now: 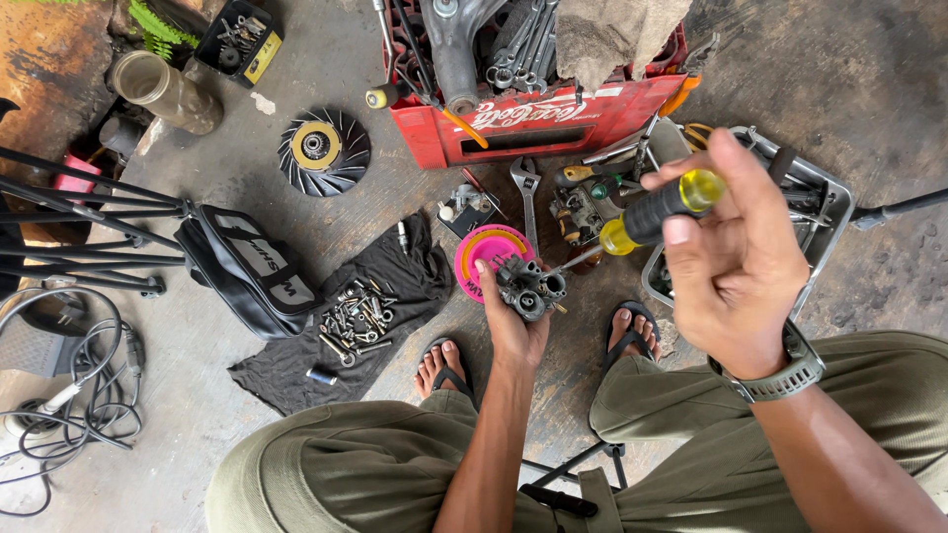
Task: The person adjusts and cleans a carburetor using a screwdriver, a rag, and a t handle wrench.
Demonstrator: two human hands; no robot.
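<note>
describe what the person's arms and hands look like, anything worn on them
Both forearms are bare, with no sleeves and no gloves. The right hand has a chunky grey-green wristwatch with a round bezel and ribbed strap on its wrist. The left hand wears nothing: no watch, band or ring shows. No cables or markings are visible on either arm.

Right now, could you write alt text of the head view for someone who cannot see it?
Seen from above, a seated person's left hand holds a small metal engine part while the right hand works a yellow-and-black screwdriver into it. Around them lie a red crate of tools and a black cloth with bolts.
</note>
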